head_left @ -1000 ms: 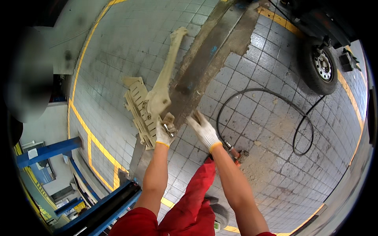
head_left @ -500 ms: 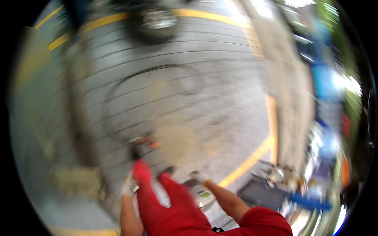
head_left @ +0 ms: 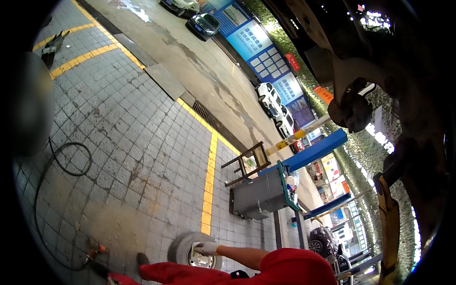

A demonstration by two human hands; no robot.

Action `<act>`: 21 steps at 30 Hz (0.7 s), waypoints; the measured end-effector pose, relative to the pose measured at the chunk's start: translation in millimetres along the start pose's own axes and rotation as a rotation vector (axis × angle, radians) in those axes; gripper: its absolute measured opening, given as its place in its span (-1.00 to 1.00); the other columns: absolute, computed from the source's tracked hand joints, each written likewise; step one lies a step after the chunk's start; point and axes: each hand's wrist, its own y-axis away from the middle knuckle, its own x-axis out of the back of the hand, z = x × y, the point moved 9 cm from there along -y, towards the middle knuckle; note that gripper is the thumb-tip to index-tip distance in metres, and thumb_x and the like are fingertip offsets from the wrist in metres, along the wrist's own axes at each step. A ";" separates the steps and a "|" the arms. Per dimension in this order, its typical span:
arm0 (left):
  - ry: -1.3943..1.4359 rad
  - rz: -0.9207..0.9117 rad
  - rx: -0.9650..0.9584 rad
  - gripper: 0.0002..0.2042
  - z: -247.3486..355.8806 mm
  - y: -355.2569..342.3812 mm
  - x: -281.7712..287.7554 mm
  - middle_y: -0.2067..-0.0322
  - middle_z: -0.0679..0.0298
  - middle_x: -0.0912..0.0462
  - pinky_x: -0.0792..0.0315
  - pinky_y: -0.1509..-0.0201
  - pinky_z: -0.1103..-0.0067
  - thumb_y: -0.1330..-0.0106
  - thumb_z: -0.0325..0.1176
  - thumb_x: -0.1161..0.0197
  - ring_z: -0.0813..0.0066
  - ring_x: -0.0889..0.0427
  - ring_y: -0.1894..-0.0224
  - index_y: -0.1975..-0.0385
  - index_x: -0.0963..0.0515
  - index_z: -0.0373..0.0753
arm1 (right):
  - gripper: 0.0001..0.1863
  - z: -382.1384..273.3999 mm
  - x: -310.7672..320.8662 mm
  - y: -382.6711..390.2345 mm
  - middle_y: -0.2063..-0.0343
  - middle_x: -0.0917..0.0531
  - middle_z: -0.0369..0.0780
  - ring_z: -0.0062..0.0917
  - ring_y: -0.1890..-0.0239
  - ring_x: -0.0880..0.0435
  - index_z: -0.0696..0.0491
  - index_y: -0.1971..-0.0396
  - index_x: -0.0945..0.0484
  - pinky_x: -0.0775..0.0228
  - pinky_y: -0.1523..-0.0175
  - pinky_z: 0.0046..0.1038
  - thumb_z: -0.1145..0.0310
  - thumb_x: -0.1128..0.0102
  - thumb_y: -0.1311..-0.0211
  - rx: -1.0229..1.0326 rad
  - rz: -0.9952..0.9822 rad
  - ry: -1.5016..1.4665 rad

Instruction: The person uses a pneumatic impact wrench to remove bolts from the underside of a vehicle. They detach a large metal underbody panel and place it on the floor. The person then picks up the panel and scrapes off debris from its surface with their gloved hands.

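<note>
A wheel (head_left: 194, 251) is seen lying on the tiled floor (head_left: 142, 156). The gloved right hand (head_left: 207, 248) is laid on the wheel's rim; whether it is clenched cannot be told.

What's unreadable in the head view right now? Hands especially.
- Left hand: not in the head view; cut off by the lower edge or hidden behind the red clothing.
- Right hand: gloved, lying at the wheel; whether it grips cannot be told.
- Hose: its lower end runs under the dark rim.
- Lifted car underside: dark, details lost in shadow.
</note>
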 end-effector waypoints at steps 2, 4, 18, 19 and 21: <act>0.060 -0.219 -0.246 -0.63 4.0 2.9 -0.4 0.54 0.41 -0.45 -0.36 0.50 0.49 -0.50 0.11 -0.25 0.48 -0.41 0.54 0.25 -0.60 -0.11 | -0.37 35.8 1.8 -7.0 0.44 -0.62 -0.28 -0.55 0.50 -0.54 0.13 -0.09 -0.58 -0.37 0.43 -0.41 -0.21 -0.09 -0.52 -0.005 -0.097 -0.111; 0.017 -0.379 -0.452 -0.59 13.5 17.0 -2.0 0.57 0.44 -0.40 -0.32 0.52 0.50 -0.51 0.19 -0.17 0.50 -0.36 0.57 0.30 -0.58 -0.04 | -0.33 47.0 17.2 6.9 0.44 -0.64 -0.26 -0.52 0.49 -0.59 0.17 -0.07 -0.57 -0.44 0.41 -0.38 -0.23 -0.07 -0.51 -0.049 -0.064 -0.130; -0.100 0.242 0.092 -0.54 -100.4 34.5 45.0 0.65 0.45 -0.36 -0.12 0.65 0.53 -0.58 0.28 0.01 0.54 -0.21 0.69 0.32 -0.50 0.02 | -0.26 205.6 96.4 -2.0 0.48 -0.67 -0.24 -0.46 0.52 -0.65 0.10 0.15 -0.67 -0.57 0.37 -0.33 -0.41 -0.08 -0.39 -0.269 0.093 -0.283; -0.110 0.221 0.091 -0.54 -98.4 29.9 39.6 0.65 0.44 -0.36 -0.13 0.65 0.52 -0.58 0.27 0.01 0.53 -0.22 0.69 0.32 -0.51 0.02 | -0.25 210.8 91.9 0.0 0.48 -0.68 -0.24 -0.46 0.51 -0.66 0.10 0.14 -0.67 -0.58 0.38 -0.34 -0.41 -0.08 -0.39 -0.285 0.090 -0.314; -0.119 0.168 0.082 -0.55 -94.4 15.1 16.5 0.64 0.43 -0.37 -0.15 0.65 0.52 -0.58 0.27 -0.01 0.52 -0.23 0.69 0.31 -0.51 0.02 | -0.24 213.8 92.2 -0.8 0.46 -0.70 -0.22 -0.44 0.49 -0.69 0.11 0.13 -0.67 -0.59 0.38 -0.35 -0.42 -0.08 -0.38 -0.305 0.095 -0.370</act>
